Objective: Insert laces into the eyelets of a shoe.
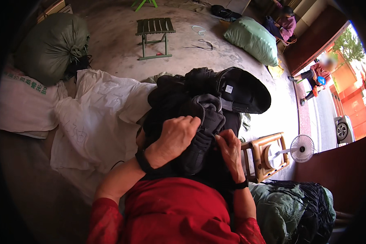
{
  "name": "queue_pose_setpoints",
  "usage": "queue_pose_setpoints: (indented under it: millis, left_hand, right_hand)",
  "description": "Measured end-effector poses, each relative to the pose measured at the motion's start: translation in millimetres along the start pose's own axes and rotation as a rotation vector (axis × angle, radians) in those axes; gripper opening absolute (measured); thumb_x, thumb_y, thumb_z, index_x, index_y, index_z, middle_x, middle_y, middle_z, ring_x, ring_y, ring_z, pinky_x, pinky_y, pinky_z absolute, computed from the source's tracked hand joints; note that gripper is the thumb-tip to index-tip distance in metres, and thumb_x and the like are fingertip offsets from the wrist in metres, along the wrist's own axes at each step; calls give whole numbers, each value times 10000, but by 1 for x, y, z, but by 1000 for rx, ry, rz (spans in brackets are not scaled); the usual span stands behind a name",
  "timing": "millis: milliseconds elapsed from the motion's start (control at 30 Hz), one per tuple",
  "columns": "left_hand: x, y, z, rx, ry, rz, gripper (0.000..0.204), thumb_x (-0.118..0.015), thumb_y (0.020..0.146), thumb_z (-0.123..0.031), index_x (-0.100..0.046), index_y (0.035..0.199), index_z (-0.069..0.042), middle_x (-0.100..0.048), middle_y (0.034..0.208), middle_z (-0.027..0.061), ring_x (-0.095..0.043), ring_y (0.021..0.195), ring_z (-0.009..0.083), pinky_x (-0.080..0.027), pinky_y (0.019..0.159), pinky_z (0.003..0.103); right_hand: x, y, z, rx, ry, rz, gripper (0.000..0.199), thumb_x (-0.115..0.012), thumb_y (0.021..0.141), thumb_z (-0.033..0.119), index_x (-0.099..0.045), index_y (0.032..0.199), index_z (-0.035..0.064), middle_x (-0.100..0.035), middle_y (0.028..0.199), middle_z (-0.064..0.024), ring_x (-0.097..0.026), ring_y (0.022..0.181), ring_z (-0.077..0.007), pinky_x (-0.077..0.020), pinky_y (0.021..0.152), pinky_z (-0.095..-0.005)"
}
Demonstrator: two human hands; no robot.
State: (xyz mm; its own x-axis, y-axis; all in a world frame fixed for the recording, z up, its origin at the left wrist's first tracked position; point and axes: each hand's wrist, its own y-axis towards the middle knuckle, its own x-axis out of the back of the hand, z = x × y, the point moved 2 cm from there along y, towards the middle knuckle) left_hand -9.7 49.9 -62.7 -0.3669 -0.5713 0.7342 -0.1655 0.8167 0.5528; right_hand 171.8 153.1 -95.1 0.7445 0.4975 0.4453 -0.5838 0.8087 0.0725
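On my lap lies a black shoe (pixel 196 151), seemingly a soft upper, with its toe toward me and its padded collar away from me. My left hand (pixel 175 136) is closed on the collar's left edge, fingers curled under. Thumb and forefinger of my right hand (pixel 230 151) pinch the shoe's right side near the lacing; whether a lace is between them is too small to tell. Just beyond is a heap of black pieces (pixel 162 94), with a rounded, hollow black piece (pixel 248 91) bearing a white label inside. Both wrists wear black bands.
White sacks (pixel 97 114) spread at left below a stuffed dark green sack (pixel 49 46). A slatted stool (pixel 155 26) stands ahead. To the right are a bamboo stool (pixel 266 156), a small fan (pixel 301 148) and a sack with black cords (pixel 297 207). Two people sit farther off, near a pale green sack (pixel 252 38).
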Motion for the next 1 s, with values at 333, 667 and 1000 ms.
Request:
queue_pose_setpoints:
  millis: [333,667,1000]
  left_hand:
    - [21,29,2,-567,193,163,47,-579,798,-109,-588,774,-70,-566,1242,94,-462,1281,270,-424,938,395]
    - [8,33,32,-481,-112,231,59,-583,777,-48,-532,784,-77,-515,816,43,-558,848,224,-476,665,350]
    - [4,21,26,-231,-186,234,141,-689,761,-74,-638,890,-102,-564,866,25,-563,842,239,-493,726,368]
  right_hand:
    - [14,17,20,498,-396,-227,278,-763,748,117,-611,976,68,-611,1176,-124,-598,1076,-322,-510,842,-373]
    - [35,45,19,788,-748,346,257,-745,745,241,-621,926,107,-540,1191,-98,-536,1138,-316,-478,893,-412]
    - [30,38,13,398,-314,471,143,-660,822,149,-648,944,77,-519,1160,-140,-478,1176,-342,-399,969,-427]
